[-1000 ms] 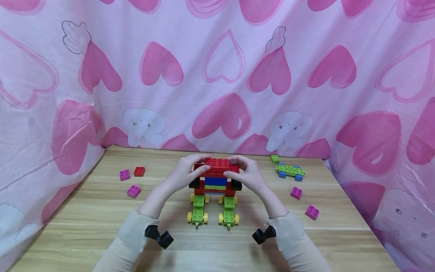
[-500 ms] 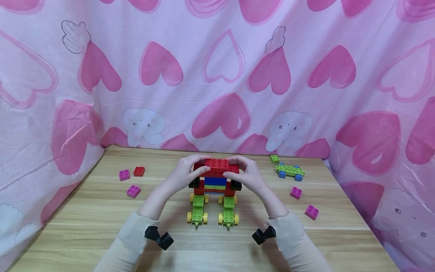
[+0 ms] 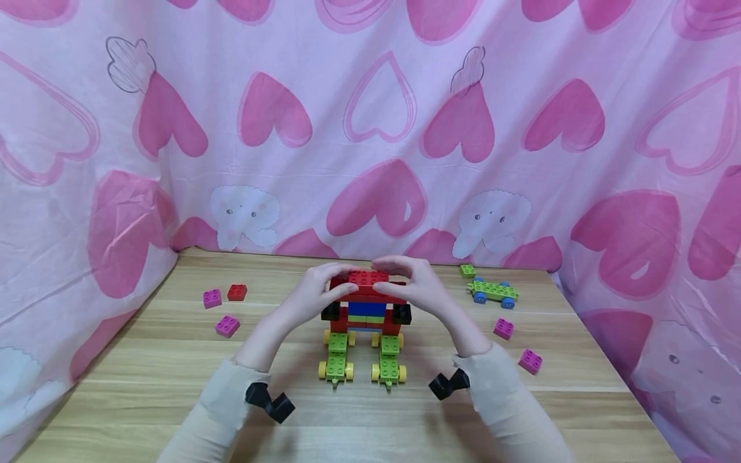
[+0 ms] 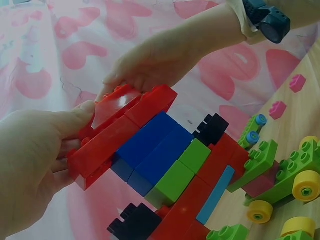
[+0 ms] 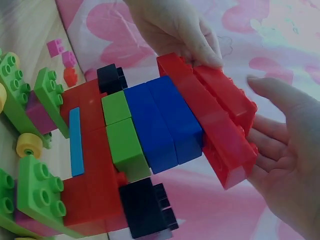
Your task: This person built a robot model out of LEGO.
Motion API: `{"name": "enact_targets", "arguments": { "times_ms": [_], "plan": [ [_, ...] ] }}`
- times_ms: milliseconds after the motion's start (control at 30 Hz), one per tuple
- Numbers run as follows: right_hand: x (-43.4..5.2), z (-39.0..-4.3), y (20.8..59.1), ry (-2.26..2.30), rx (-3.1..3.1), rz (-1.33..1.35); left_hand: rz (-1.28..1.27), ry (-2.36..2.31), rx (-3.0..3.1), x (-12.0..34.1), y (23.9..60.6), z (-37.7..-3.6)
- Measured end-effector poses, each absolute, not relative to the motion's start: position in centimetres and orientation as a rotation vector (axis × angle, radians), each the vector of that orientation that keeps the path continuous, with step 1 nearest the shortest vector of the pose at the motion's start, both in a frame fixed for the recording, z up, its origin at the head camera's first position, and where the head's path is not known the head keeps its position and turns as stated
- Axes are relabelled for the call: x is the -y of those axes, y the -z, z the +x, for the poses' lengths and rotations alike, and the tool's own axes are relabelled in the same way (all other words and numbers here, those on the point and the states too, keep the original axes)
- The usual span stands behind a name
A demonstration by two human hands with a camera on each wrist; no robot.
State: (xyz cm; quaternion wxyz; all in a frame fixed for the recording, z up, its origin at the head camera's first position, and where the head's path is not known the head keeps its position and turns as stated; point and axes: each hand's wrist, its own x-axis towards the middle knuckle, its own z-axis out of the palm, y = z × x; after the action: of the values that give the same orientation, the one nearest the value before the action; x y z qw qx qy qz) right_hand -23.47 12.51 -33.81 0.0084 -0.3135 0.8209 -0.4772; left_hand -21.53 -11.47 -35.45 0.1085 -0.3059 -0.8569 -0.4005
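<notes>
A building-brick model stands mid-table on two lime wheeled bases with yellow wheels. Above them come red bricks, lime bricks, blue bricks and a wide red row, topped by a red brick. Black bricks jut out at both sides. My left hand holds the left end of the upper red bricks, thumb in front and fingers behind. At the right end is my right hand, its thumb lifted off the bricks in the right wrist view and its fingers extended behind them.
Magenta bricks and a red brick lie on the table at left. At right are more magenta bricks, a lime wheeled base with blue wheels, and a lime brick. A heart-patterned curtain rises behind.
My right hand has loosened from the right end of the model and shifted up and inward over the red top. The left hand and the model have stayed in place.
</notes>
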Motion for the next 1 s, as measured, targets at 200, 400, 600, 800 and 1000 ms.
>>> {"name": "enact_targets", "arguments": {
  "times_ms": [200, 400, 600, 800, 1000],
  "plan": [
    [-11.7, -23.7, 33.2, 1.268, -2.625, -1.055, -0.902, 1.164, 2.537, 11.5, 35.3, -21.6],
    [-11.5, -23.5, 33.2, 1.239, -2.669, -1.048, -0.882, 1.157, 2.548, 11.5, 35.1, -21.5],
    [-11.3, -23.3, 33.3, 1.279, -2.683, -1.034, -0.877, 1.151, 2.548, 11.4, 35.1, -21.3],
    [-11.3, -23.1, 33.6, 1.352, -2.640, -1.003, -0.877, 1.156, 2.557, 11.4, 35.1, -21.3],
    [-11.4, -23.2, 33.9, 1.397, -2.603, -0.993, -0.884, 1.163, 2.569, 11.4, 35.0, -21.3]
  ]
}}
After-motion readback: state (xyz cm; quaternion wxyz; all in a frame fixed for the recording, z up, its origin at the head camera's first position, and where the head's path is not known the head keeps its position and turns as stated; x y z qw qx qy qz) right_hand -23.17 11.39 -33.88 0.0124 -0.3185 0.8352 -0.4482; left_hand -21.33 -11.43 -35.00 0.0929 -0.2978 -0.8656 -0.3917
